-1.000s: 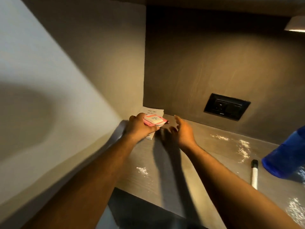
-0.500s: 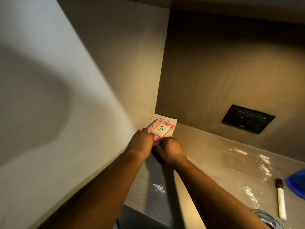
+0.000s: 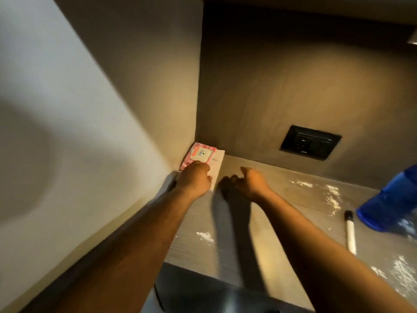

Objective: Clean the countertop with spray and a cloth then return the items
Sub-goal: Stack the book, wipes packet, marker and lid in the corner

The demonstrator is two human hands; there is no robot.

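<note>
A pink pack of wipes (image 3: pixel 198 154) with a white lid lies in the far left corner of the grey countertop (image 3: pixel 259 236), on top of a white paper sheet (image 3: pixel 217 164). My left hand (image 3: pixel 195 179) rests at the pack's near edge, fingertips touching it, fingers curled. My right hand (image 3: pixel 250 182) hovers just right of the paper, fingers loosely spread, holding nothing. White powder patches (image 3: pixel 204 236) dot the countertop. No spray bottle or cloth shows clearly.
A blue plastic object (image 3: pixel 390 204) stands at the right edge. A white marker with a black cap (image 3: pixel 350 231) lies beside it. A black wall socket (image 3: pixel 310 145) sits on the back wall. A white wall closes the left side.
The pack has gone from both hands down into the corner on the paper. My right hand has let go and drawn away to the right.
</note>
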